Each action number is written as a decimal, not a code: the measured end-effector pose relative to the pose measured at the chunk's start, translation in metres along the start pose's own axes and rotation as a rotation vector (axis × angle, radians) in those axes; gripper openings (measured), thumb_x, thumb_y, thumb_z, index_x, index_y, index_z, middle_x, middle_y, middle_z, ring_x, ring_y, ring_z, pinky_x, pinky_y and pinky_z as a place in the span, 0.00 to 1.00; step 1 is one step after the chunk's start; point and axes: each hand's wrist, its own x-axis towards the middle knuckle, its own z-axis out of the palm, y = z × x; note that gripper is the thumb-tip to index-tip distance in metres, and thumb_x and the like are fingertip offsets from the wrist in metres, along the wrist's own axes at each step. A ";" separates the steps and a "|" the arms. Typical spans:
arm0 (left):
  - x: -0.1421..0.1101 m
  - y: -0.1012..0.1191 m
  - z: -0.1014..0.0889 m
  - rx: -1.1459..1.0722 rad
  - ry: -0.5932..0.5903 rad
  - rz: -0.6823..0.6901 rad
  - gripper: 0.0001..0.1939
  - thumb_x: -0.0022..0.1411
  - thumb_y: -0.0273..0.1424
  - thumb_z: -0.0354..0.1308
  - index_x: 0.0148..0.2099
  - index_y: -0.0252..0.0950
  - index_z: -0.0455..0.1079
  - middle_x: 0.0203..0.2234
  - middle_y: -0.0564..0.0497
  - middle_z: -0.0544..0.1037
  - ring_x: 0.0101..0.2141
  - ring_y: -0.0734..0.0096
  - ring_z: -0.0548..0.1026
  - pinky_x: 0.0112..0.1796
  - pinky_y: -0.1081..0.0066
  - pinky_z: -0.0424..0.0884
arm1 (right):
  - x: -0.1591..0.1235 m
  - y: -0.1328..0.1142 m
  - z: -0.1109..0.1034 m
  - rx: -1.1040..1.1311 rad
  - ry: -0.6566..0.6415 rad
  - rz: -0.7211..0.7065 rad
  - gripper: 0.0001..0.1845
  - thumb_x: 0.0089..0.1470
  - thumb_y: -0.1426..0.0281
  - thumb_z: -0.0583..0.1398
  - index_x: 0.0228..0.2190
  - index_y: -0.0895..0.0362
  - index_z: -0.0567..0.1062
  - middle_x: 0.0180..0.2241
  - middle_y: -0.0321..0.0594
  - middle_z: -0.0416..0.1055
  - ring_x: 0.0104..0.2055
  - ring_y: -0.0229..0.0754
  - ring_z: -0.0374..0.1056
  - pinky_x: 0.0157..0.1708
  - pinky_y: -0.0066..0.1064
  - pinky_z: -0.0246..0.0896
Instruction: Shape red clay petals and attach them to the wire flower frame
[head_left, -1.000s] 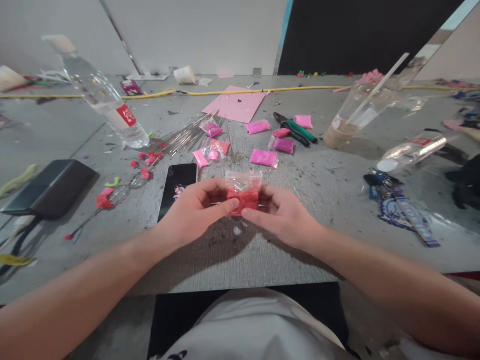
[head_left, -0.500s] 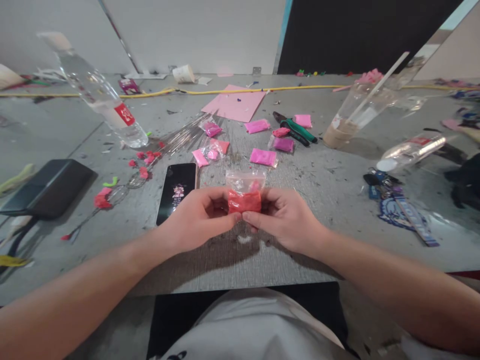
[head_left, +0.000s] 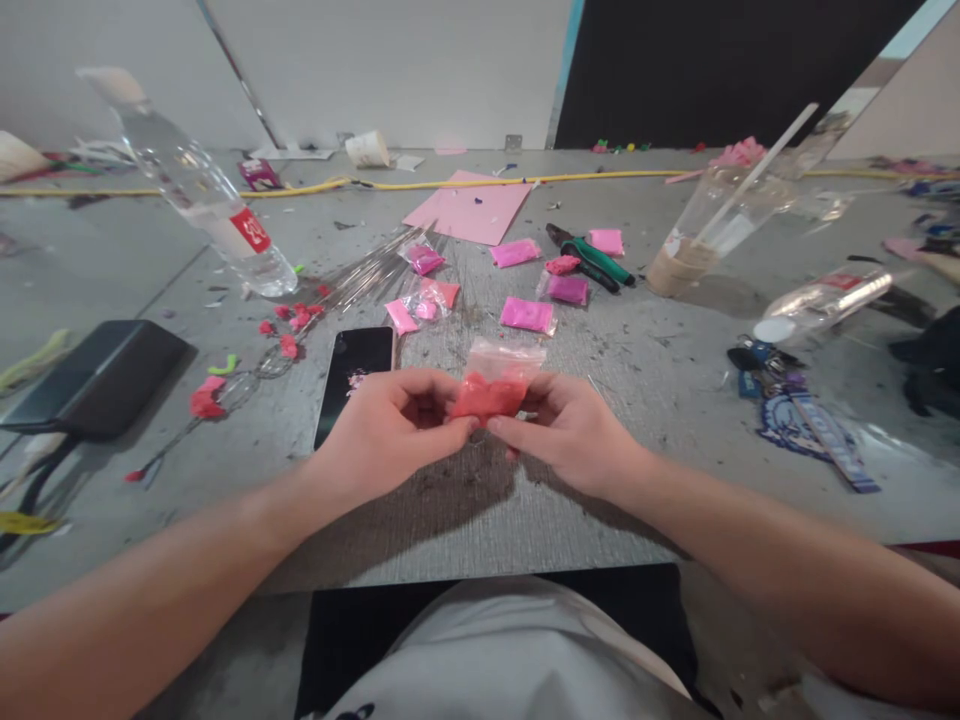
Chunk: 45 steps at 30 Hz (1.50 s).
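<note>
On the grey table (head_left: 652, 390), your left hand (head_left: 397, 425) and right hand (head_left: 577, 430) curl in at the frame's centre, fingers nearly closed, both pinching the clear red-filled packet (head_left: 491, 393). It spans between them crosswise, neither hand nearer, its zip strip (head_left: 508, 358) uppermost.

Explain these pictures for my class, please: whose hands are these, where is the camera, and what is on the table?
There is no machine: these are one person's bare hands, the left hand and the right hand. Every picture comes from one camera worn on the head, looking forward and down. Both hands hold a clear bag with red contents over the grey table. A phone lies by the left hand. Beyond are pink packets, green-handled pliers, thin rods and a pink sheet. A bottle stands farther left.
</note>
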 end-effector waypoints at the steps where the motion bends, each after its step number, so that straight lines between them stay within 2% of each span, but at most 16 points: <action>1: 0.000 0.000 0.001 -0.019 0.013 0.019 0.07 0.56 0.32 0.69 0.36 0.35 0.78 0.29 0.52 0.82 0.29 0.70 0.78 0.30 0.73 0.74 | 0.000 -0.001 0.001 0.011 0.021 -0.013 0.10 0.51 0.68 0.70 0.37 0.58 0.81 0.33 0.38 0.77 0.28 0.34 0.69 0.28 0.28 0.68; 4: -0.001 -0.001 0.002 -0.121 -0.011 0.064 0.10 0.57 0.34 0.70 0.41 0.36 0.78 0.35 0.50 0.83 0.34 0.68 0.80 0.36 0.71 0.78 | 0.000 -0.005 0.003 0.048 0.051 -0.039 0.11 0.50 0.65 0.72 0.34 0.58 0.81 0.29 0.36 0.77 0.28 0.35 0.70 0.30 0.29 0.71; 8: -0.002 -0.002 0.002 -0.154 -0.100 0.033 0.09 0.62 0.37 0.67 0.37 0.36 0.78 0.27 0.52 0.80 0.29 0.71 0.77 0.31 0.73 0.73 | -0.003 -0.009 0.006 0.100 0.023 -0.063 0.13 0.48 0.61 0.74 0.32 0.56 0.82 0.27 0.35 0.77 0.28 0.36 0.71 0.32 0.31 0.74; 13: -0.006 0.001 0.002 -0.089 -0.032 0.055 0.10 0.62 0.36 0.66 0.33 0.35 0.76 0.25 0.54 0.76 0.26 0.74 0.70 0.27 0.74 0.66 | -0.003 -0.008 0.009 0.130 0.029 -0.045 0.14 0.46 0.61 0.75 0.32 0.56 0.83 0.29 0.36 0.79 0.27 0.35 0.71 0.31 0.31 0.76; 17: -0.007 0.000 0.001 -0.080 -0.037 0.068 0.13 0.63 0.35 0.65 0.28 0.36 0.71 0.22 0.55 0.71 0.24 0.75 0.66 0.24 0.74 0.61 | -0.001 -0.004 0.007 0.137 0.001 -0.004 0.15 0.46 0.62 0.75 0.33 0.56 0.82 0.31 0.36 0.79 0.28 0.35 0.72 0.32 0.31 0.75; 20: -0.007 -0.002 -0.002 -0.068 -0.054 0.067 0.14 0.64 0.36 0.64 0.28 0.36 0.70 0.23 0.54 0.71 0.25 0.74 0.65 0.24 0.73 0.59 | -0.001 -0.002 0.005 0.134 -0.021 -0.004 0.13 0.49 0.64 0.74 0.35 0.56 0.82 0.33 0.37 0.80 0.31 0.36 0.73 0.34 0.30 0.74; 25: -0.005 -0.001 -0.005 -0.014 -0.083 0.113 0.14 0.64 0.36 0.64 0.28 0.36 0.73 0.24 0.52 0.74 0.26 0.72 0.69 0.26 0.72 0.63 | -0.002 -0.003 0.004 0.153 0.014 -0.053 0.10 0.51 0.65 0.73 0.35 0.54 0.82 0.34 0.36 0.81 0.34 0.38 0.76 0.41 0.34 0.75; 27: -0.003 -0.001 -0.005 0.003 -0.088 0.101 0.12 0.64 0.37 0.65 0.31 0.36 0.76 0.25 0.52 0.75 0.27 0.71 0.71 0.27 0.72 0.66 | -0.003 -0.004 0.003 0.115 0.052 -0.065 0.10 0.50 0.65 0.73 0.34 0.54 0.82 0.34 0.37 0.82 0.35 0.40 0.77 0.42 0.36 0.76; 31: 0.000 -0.004 -0.003 -0.143 -0.126 0.056 0.10 0.61 0.37 0.69 0.41 0.37 0.79 0.34 0.50 0.81 0.33 0.68 0.77 0.34 0.71 0.74 | -0.003 -0.006 0.000 0.039 0.129 -0.106 0.09 0.49 0.65 0.73 0.33 0.54 0.84 0.34 0.38 0.83 0.36 0.42 0.78 0.43 0.37 0.75; 35: 0.000 -0.004 -0.002 -0.204 -0.056 0.039 0.09 0.60 0.35 0.69 0.38 0.35 0.78 0.31 0.51 0.79 0.30 0.72 0.74 0.32 0.73 0.73 | -0.001 -0.008 -0.001 0.028 0.110 -0.131 0.08 0.49 0.67 0.73 0.34 0.53 0.85 0.35 0.37 0.83 0.39 0.42 0.77 0.45 0.37 0.74; 40: 0.000 0.002 -0.006 -0.118 -0.027 0.124 0.06 0.61 0.30 0.65 0.31 0.35 0.74 0.26 0.53 0.73 0.28 0.74 0.69 0.28 0.74 0.65 | -0.004 -0.013 -0.003 0.018 -0.007 -0.133 0.13 0.50 0.66 0.73 0.38 0.54 0.82 0.35 0.37 0.79 0.37 0.40 0.75 0.38 0.34 0.72; 43: 0.002 0.001 -0.009 -0.014 -0.054 0.171 0.04 0.57 0.26 0.65 0.30 0.36 0.73 0.27 0.52 0.74 0.29 0.73 0.70 0.29 0.73 0.66 | -0.005 -0.013 -0.005 0.010 0.043 -0.163 0.16 0.50 0.65 0.73 0.40 0.54 0.80 0.34 0.37 0.80 0.34 0.40 0.75 0.32 0.32 0.70; 45: 0.003 0.000 -0.009 0.039 -0.063 0.174 0.03 0.56 0.25 0.64 0.30 0.36 0.74 0.27 0.52 0.75 0.29 0.72 0.71 0.29 0.73 0.67 | -0.005 -0.012 -0.006 -0.028 0.067 -0.189 0.14 0.52 0.64 0.72 0.40 0.54 0.80 0.31 0.38 0.80 0.33 0.41 0.75 0.32 0.33 0.71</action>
